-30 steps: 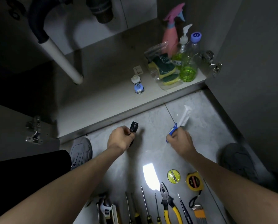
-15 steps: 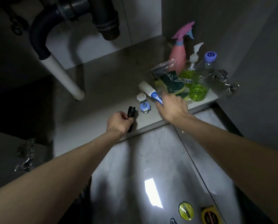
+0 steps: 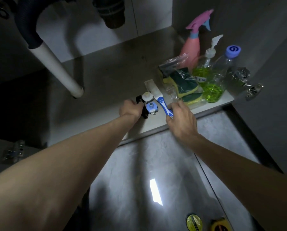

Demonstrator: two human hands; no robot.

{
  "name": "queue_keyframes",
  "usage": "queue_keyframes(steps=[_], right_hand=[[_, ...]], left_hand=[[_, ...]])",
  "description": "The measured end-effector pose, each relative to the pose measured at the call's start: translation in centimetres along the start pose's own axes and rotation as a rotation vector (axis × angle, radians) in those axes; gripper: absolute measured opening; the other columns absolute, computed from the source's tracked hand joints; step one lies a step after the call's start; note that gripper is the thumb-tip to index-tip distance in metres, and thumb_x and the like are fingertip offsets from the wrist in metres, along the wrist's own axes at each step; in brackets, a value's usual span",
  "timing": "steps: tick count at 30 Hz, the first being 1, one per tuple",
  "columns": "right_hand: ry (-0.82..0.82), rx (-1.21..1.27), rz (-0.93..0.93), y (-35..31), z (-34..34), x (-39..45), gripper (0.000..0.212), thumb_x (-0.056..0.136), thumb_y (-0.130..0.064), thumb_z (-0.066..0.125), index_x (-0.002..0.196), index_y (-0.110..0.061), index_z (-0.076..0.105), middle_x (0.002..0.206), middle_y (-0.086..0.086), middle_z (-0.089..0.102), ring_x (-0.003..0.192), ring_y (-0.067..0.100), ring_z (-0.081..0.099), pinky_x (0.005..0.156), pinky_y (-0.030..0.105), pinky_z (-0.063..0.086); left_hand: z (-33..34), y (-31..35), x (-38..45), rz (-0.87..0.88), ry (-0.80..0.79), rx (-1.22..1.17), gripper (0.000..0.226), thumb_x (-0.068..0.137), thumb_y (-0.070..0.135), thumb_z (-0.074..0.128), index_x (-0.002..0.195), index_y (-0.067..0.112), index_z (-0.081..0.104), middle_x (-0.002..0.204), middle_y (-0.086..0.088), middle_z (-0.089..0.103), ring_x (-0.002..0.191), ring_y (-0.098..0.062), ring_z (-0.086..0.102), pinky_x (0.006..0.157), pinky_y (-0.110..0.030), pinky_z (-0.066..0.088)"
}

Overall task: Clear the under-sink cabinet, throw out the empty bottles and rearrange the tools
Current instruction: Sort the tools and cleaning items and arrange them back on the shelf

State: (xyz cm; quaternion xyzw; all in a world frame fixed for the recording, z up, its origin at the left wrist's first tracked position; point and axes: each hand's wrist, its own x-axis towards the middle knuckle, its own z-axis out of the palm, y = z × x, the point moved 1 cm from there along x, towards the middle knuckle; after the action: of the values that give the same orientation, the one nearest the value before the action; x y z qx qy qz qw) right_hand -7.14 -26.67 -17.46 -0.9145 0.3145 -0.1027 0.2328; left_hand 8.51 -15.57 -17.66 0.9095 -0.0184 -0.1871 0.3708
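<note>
Dim under-sink cabinet floor (image 3: 106, 84), left hand (image 3: 131, 109) curled round small black tool (image 3: 143, 107), right hand (image 3: 181, 116) gripping blue-and-white scrub brush (image 3: 161, 100) lying on floor at 12 o'clock of it, green-liquid bottles (image 3: 212, 87) at 2 o'clock.

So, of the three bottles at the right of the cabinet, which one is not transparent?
The pink spray bottle at the back; the pump bottle and blue-capped bottle are clear with green liquid.

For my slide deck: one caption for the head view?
Left hand holds a black tool, right hand lays a blue-handled brush on the cabinet floor.
</note>
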Motion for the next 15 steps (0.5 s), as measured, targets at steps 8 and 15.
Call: queue_keyframes(steps=[8,15], right_hand=[[0.072,0.151,0.085,0.4,-0.1,0.4,0.013,0.089,-0.016,0.071,0.101,-0.02,0.068,0.112,0.001,0.059,0.1,0.024,0.06,0.083,0.036,0.049],[0.129,0.123,0.097,0.3,0.7,0.0,0.007,0.091,-0.023,0.07,0.097,-0.024,0.068,0.113,0.0,0.057,0.104,0.023,0.057,0.075,0.03,0.042]], left_hand=[[1.1,0.9,0.3,0.024,-0.024,0.017,0.019,0.084,0.028,0.064,0.072,0.014,0.061,0.084,-0.017,0.073,0.084,-0.036,0.072,0.078,-0.046,0.06],[1.2,1.3,0.3,0.025,-0.033,0.014,0.018,0.084,0.03,0.064,0.078,0.013,0.064,0.087,-0.019,0.073,0.087,-0.037,0.072,0.079,-0.046,0.06]])
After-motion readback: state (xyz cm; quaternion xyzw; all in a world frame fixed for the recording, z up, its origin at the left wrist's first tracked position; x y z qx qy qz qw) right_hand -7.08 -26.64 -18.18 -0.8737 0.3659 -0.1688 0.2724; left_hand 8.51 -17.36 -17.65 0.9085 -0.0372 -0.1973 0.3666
